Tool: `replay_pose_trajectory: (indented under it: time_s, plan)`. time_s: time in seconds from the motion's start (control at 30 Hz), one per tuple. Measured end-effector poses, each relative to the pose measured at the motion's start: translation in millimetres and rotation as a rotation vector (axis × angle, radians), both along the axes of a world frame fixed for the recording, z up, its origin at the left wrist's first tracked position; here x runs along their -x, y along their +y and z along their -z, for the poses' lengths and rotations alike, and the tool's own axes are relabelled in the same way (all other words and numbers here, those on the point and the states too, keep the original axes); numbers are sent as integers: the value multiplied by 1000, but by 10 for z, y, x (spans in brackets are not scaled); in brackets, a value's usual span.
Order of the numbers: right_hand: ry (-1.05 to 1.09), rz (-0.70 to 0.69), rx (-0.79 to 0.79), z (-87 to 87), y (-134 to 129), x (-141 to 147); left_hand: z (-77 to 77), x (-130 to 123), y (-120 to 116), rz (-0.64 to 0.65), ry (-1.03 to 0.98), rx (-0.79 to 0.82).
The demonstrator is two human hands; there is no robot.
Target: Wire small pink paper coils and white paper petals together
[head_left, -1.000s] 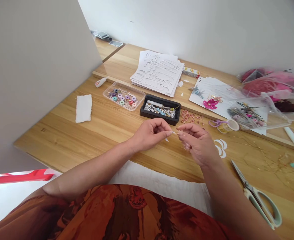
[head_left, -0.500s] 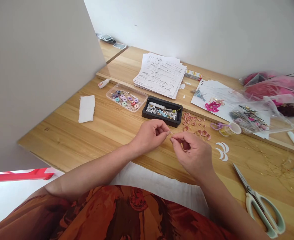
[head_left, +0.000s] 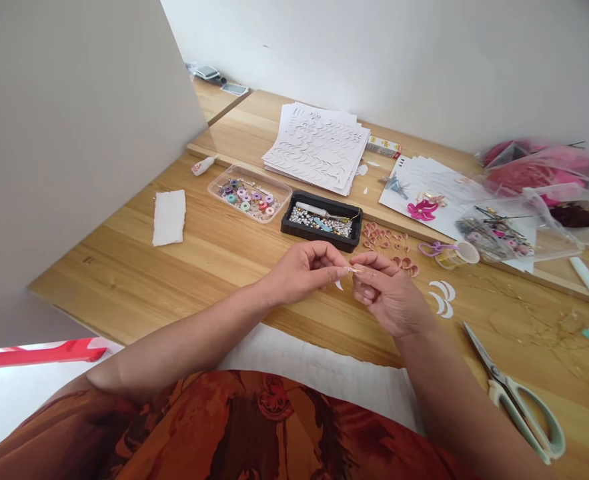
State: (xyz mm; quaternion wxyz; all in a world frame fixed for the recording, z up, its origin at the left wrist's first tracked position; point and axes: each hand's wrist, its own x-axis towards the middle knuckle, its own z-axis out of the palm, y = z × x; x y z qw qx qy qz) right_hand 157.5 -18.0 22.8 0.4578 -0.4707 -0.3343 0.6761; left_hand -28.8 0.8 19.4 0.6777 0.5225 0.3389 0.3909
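1. Pale strip (head_left: pixel 353 269): thin, held in the air above the table between the two hands; too small to tell its material.
2. Left hand (head_left: pixel 301 272): fingers curled, thumb and forefinger pinching the strip's near end.
3. Right hand (head_left: pixel 387 297): fingers curled, thumb and forefinger pinching the strip's far end.
4. Copper petals (head_left: pixel 384 239): small, curled, lying on the table just beyond the right hand.
5. White crescents (head_left: pixel 441 299): paper, on the table right of the right hand.
6. Black tray (head_left: pixel 324 241): holds beads (head_left: pixel 319 223), beyond the hands.
7. Clear box (head_left: pixel 210 190): holds spools (head_left: pixel 244 197), beside the tray.
8. Scissors (head_left: pixel 517 407): lying at the table's right side.
9. Paper stack (head_left: pixel 317 143): cut sheets, at the table's back.
10. Table (head_left: pixel 124 280): wood, bearing all the above.
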Motion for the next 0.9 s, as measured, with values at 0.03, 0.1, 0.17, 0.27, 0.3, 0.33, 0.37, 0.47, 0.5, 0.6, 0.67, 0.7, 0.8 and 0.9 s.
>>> replay_pose_trajectory:
  time_s: [0.03, 0.1, 0.17, 0.27, 0.3, 0.33, 0.37, 0.47, 0.5, 0.6, 0.67, 0.7, 0.8, 0.9]
  plan:
    - [15, 24, -14, 16, -17, 47, 2, -13, -6, -29, -7, 31]
    - [15, 88, -76, 42, -56, 137, 10, -41, -18, -99, -11, 86]
    - [-26, 152, -158, 64, -89, 199, 20, -67, -29, -159, -4, 123]
    - [-122, 211, -264, 90, -114, 228, 17, -91, -47, -207, 4, 133]
    - [-151, 216, -287, 98, -117, 225, 10, -95, -52, -218, 6, 127]
    - [-175, 220, -303, 105, -118, 220, 2, -98, -57, -228, 7, 117]
    - [-195, 222, -315, 113, -117, 214, -6, -99, -60, -239, 10, 105]
    - [-261, 219, -323, 129, -115, 205, -12, -102, -63, -267, 38, 41]
    - [-283, 220, -325, 130, -116, 206, -8, -103, -63, -271, 52, 12]
    - [-334, 236, -368, 111, -132, 219, 10, -99, -65, -269, 60, -83]
    - [-384, 259, -450, 83, -160, 218, 9, -88, -73, -262, 39, -151]
    - [-434, 273, -515, 66, -179, 208, 2, -79, -78, -266, 37, -197]
    - [-718, 289, -859, 10, -238, 128, -33, -45, -94, -326, 109, -412]
    - [-1031, 220, -1320, -60, -267, -6, -54, -10, -99, -412, 165, -707]
